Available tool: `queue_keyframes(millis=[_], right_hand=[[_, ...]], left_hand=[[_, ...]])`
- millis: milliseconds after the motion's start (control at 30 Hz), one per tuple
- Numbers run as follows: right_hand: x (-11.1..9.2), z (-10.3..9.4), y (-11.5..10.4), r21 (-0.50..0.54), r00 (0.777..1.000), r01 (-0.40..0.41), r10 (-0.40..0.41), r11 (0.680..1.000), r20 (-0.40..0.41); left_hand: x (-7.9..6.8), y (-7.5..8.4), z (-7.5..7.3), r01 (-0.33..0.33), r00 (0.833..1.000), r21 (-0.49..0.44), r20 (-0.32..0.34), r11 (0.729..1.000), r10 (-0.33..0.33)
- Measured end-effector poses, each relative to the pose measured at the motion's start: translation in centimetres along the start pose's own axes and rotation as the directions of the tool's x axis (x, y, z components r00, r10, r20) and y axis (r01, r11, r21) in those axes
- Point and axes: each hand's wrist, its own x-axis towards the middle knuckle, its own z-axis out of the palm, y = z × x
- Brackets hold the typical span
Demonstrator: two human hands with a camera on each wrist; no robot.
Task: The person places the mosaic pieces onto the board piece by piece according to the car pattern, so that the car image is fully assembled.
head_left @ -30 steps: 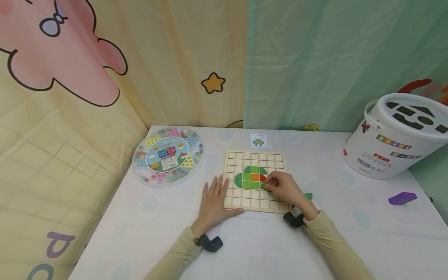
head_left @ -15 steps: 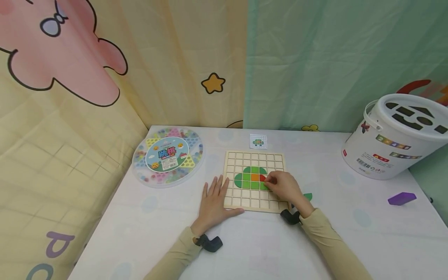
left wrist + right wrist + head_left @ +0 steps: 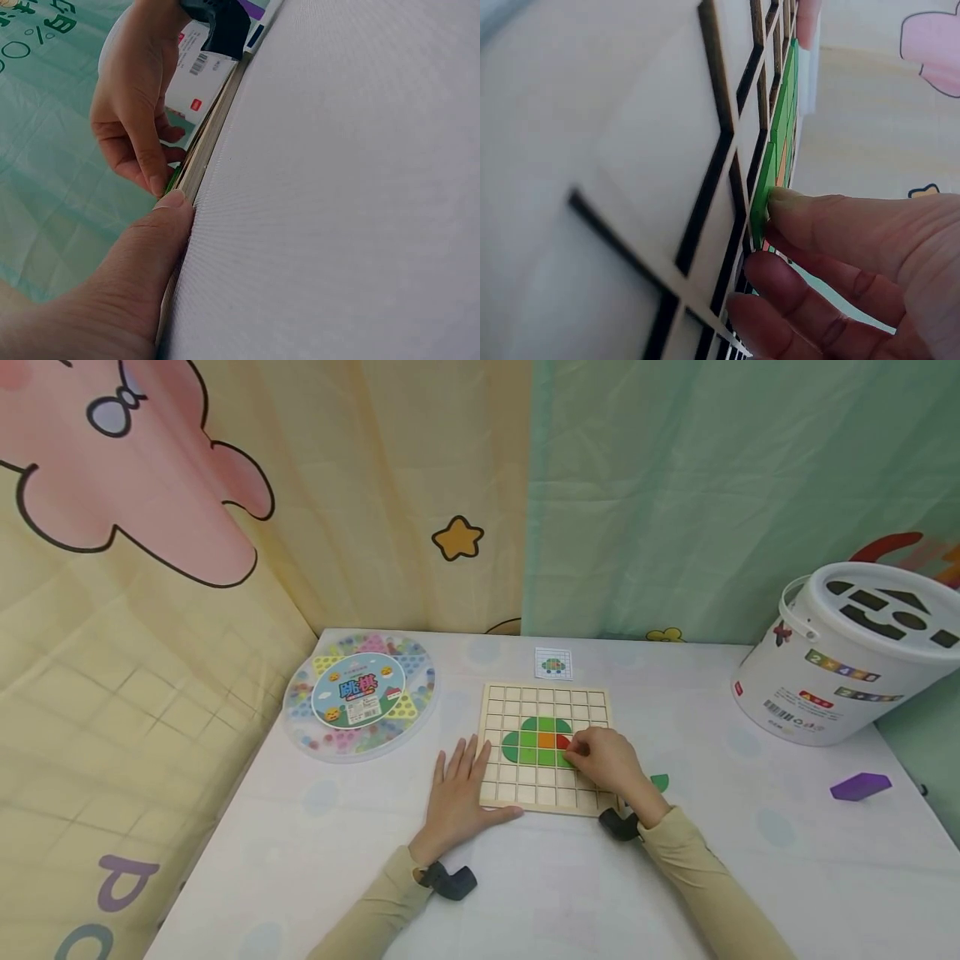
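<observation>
A wooden grid board (image 3: 508,794) lies on the white table, its middle cells filled with green pieces (image 3: 528,755), an orange piece (image 3: 548,740) and a partly covered red piece (image 3: 563,742). My left hand (image 3: 459,795) rests along the board's left edge with fingers straight, the thumb at the near corner. At the lower right of the colored shape, my right hand (image 3: 609,760) pinches a light green square tile (image 3: 764,187) at its cell. In the right wrist view the thumb touches the tile's face while the other fingers curl beside it.
Behind the board lies a small picture card (image 3: 553,663). A green quarter-round piece (image 3: 660,782) sits right of the board, and a purple block (image 3: 861,787) farther right. A round Chinese checkers set (image 3: 360,693) is at back left, a white bucket (image 3: 817,693) at back right.
The green tile, tilted a second ago, now lies flatter in its cell under my right fingers. My right wrist has shifted slightly left; the left hand has stayed still.
</observation>
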Motion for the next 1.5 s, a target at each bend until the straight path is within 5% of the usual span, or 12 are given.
queue_keyframes(millis=[433, 700, 1000, 1267, 1500], right_hand=[[-1.5, -0.5, 0.8, 0.067, 0.995, 0.078, -0.082, 0.995, 0.050], [-3.1, -1.7, 2.4, 0.151, 0.984, 0.178, -0.175, 0.972, -0.034], [-4.7, -4.7, 5.3, 0.087, 0.994, 0.021, -0.012, 0.996, -0.107], [-5.9, -5.8, 7.6, 0.069, 0.986, -0.164, 0.165, 0.984, -0.014], [-6.6, -6.0, 8.7, 0.047, 0.986, -0.159, 0.156, 0.986, 0.062]], left_hand=[[0.0, 0.0, 0.1, 0.000, 1.000, 0.000, 0.002, 1.000, 0.000], [0.0, 0.1, 0.0, -0.006, 1.000, -0.013, -0.008, 1.000, 0.006], [-0.1, -0.1, 0.0, -0.013, 1.000, -0.020, -0.018, 1.000, 0.013], [0.0, -0.2, 0.2, -0.012, 1.000, -0.008, -0.015, 1.000, 0.012], [0.0, -0.2, 0.2, -0.012, 1.000, -0.009, -0.013, 1.000, 0.012]])
